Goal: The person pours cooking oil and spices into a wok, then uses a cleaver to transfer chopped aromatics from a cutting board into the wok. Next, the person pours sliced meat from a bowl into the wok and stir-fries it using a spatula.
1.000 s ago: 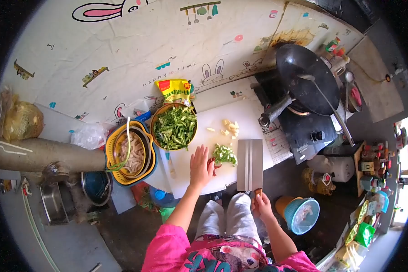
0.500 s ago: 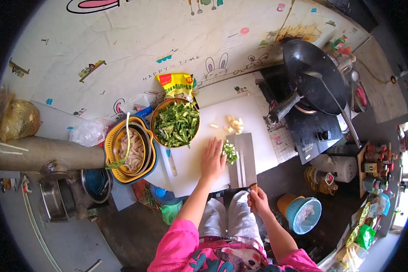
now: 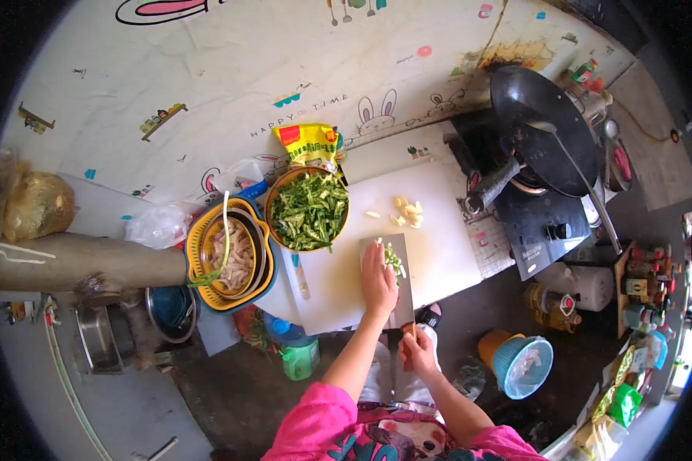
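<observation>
My right hand (image 3: pixel 419 349) is wrapped round the wooden handle of a cleaver (image 3: pixel 405 296), whose broad blade lies low over the white cutting board (image 3: pixel 450 246). Chopped scallion (image 3: pixel 394 260) sits on the blade, beside the fingertips of my left hand (image 3: pixel 380 286). That hand is stretched out flat over the blade and hides part of it. Farther back on the board are peeled garlic pieces (image 3: pixel 409 213). A bowl of sliced green peppers (image 3: pixel 309 211) stands at the board's left corner.
A yellow basket (image 3: pixel 194 250) on the left holds a bowl of sliced pale meat with a scallion stalk across it. The wok (image 3: pixel 542 131) rests on the stove at right, a ladle (image 3: pixel 584 177) inside. A yellow seasoning bag (image 3: pixel 306 146) leans against the wall.
The cleaver has moved left, its blade now under the chopped scallion and my left hand. My right hand has come closer to my left with the handle.
</observation>
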`<state>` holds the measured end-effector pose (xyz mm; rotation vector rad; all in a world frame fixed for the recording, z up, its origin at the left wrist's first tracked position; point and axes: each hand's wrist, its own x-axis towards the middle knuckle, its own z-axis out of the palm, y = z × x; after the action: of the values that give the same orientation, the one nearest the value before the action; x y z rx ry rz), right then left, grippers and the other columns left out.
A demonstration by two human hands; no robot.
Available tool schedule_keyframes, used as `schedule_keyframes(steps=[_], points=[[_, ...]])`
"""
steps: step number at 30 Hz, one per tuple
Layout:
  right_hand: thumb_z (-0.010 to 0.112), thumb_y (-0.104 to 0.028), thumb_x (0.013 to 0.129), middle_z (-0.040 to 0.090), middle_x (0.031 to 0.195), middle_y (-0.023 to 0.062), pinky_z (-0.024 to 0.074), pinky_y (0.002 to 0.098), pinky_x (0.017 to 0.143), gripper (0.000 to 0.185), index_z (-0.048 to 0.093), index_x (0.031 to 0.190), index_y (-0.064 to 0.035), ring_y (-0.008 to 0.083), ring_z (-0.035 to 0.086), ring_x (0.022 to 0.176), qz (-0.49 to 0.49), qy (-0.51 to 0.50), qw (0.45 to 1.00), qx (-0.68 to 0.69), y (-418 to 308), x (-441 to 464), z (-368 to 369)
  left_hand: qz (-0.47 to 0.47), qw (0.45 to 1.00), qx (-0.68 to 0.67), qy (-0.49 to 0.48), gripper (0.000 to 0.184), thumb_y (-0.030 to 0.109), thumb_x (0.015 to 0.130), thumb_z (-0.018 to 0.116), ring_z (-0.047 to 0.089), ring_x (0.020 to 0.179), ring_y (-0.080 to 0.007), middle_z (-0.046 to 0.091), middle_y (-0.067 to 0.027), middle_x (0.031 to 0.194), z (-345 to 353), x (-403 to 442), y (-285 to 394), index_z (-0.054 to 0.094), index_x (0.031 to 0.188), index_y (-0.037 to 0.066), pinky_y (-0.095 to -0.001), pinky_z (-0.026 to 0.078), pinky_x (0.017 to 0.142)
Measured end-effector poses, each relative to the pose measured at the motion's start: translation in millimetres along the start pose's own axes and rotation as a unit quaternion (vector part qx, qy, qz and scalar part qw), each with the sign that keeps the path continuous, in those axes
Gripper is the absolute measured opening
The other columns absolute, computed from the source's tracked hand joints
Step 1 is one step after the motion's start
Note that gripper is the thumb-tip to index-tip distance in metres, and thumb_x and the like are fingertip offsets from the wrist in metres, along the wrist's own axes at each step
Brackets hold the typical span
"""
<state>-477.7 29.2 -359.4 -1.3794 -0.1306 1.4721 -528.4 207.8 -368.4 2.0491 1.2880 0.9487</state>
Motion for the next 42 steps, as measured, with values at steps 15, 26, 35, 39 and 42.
schedule_keyframes(steps=[15,26,35,39,42], points=[[0.045,-0.021,0.092,0.052,0.065,0.0057,0.0394,0.0259,0.042,0.019,0.046,0.101,-0.0046,0.0144,0.047,0.046,0.053,-0.114,0.991,0.044,-100,-92,10,-0.056,0.928,-0.369,-0.025,0.067,0.047,0.092,0.018,0.011,0.134,-0.0266,0.015,-0.0168,0.144,-130,19,103,0.016,0.137,-0.003,-0.0353,0.006,0.109],[0.042,-0.024,0.094,0.049,0.067,0.0047,0.0356,0.0212,0.038,0.023,0.047,0.106,-0.0049,0.0118,0.045,0.046,0.046,-0.127,0.989,0.057,-210,-183,32,0.147,0.946,-0.279,-0.078,0.069,0.050,0.092,0.020,0.007,0.135,-0.0297,0.011,-0.0169,0.146,-207,57,192,0.014,0.139,0.000,-0.0399,0.006,0.108],[0.042,-0.024,0.093,0.051,0.071,0.0062,0.0416,0.0244,0.042,0.023,0.046,0.104,-0.0040,0.0137,0.050,0.049,-0.072,-0.094,0.987,0.113,-284,-192,-22,0.456,0.844,0.076,-0.272,0.070,0.055,0.089,0.023,0.008,0.136,-0.0304,0.012,-0.0140,0.146,-176,78,308,0.020,0.140,0.007,-0.0460,0.009,0.107],[0.040,-0.022,0.093,0.052,0.072,0.0080,0.0426,0.0258,0.044,0.022,0.046,0.104,-0.0037,0.0148,0.050,0.051,-0.099,-0.044,0.988,0.110,-315,-170,-61,0.524,0.788,0.125,-0.299,0.067,0.053,0.090,0.025,0.011,0.136,-0.0266,0.014,-0.0114,0.146,-114,91,340,0.021,0.140,0.008,-0.0432,0.010,0.108],[0.035,-0.019,0.092,0.051,0.072,0.0098,0.0433,0.0296,0.047,0.022,0.044,0.103,-0.0024,0.0161,0.049,0.051,-0.110,-0.030,0.985,0.128,-338,-148,-91,0.536,0.768,0.123,-0.328,0.066,0.052,0.090,0.027,0.013,0.135,-0.0284,0.016,-0.0123,0.146,-53,116,347,0.022,0.139,0.008,-0.0440,0.011,0.108]])
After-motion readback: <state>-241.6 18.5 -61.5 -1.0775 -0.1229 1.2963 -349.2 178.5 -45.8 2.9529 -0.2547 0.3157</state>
